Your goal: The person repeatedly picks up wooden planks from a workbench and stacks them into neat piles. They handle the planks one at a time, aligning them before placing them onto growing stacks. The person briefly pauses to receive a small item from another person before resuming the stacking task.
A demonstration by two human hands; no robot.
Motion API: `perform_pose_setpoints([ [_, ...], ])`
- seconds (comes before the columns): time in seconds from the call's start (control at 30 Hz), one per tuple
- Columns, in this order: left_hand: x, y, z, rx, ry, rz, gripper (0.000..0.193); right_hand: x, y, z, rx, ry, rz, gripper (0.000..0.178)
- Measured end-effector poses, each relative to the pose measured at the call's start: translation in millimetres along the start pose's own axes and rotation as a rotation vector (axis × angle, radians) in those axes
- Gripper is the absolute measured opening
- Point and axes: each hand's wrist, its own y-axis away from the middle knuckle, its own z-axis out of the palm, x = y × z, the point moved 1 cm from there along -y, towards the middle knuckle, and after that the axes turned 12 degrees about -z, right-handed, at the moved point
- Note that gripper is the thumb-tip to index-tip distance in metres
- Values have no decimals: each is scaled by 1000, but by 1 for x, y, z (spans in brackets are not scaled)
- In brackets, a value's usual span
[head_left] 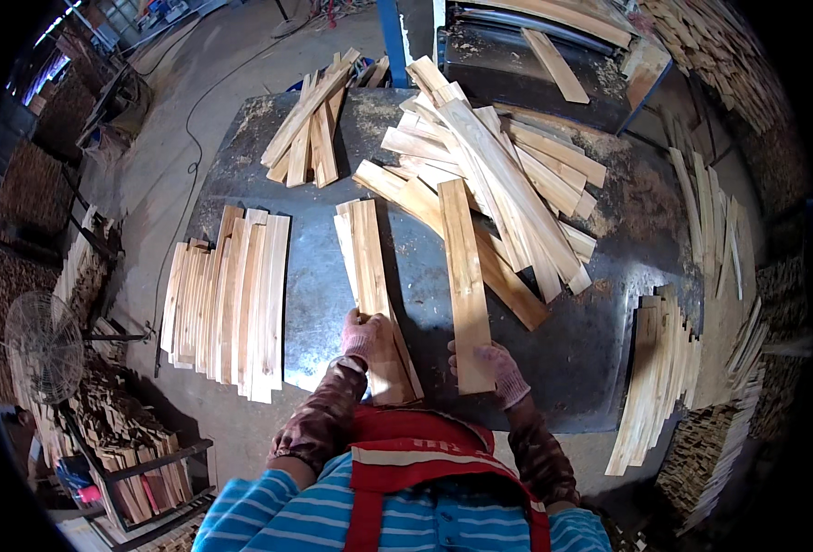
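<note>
My gloved right hand (507, 373) grips the near end of a wooden board (466, 285), thumb on one side and fingers on the other. The board points away from me, its far end by the loose pile. My gloved left hand (360, 333) is closed at the left edge of a small stack of boards (367, 262) lying lengthwise before me on the dark metal table (314, 285). Its fingers are partly hidden, but they bear on the top board. Under the right-hand board, another long board (517, 294) slants out of the pile.
A jumbled pile of boards (507, 175) covers the table's far right; a smaller crossed heap (310, 129) lies far left. Rows of boards stand at the left edge (241, 294) and right edge (655, 368). Beyond is a machine bed (507, 74). A fan (45, 348) stands left.
</note>
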Motion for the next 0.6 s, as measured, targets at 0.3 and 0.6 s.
perform_pose_setpoints([
  [0.3, -13, -19, -1, -72, 125, -13, 54, -3, -4, 8, 41, -50, 42, 42],
  [0.6, -9, -18, -18, -98, 637, 52, 20, -7, -12, 37, -68, 60, 99, 48],
])
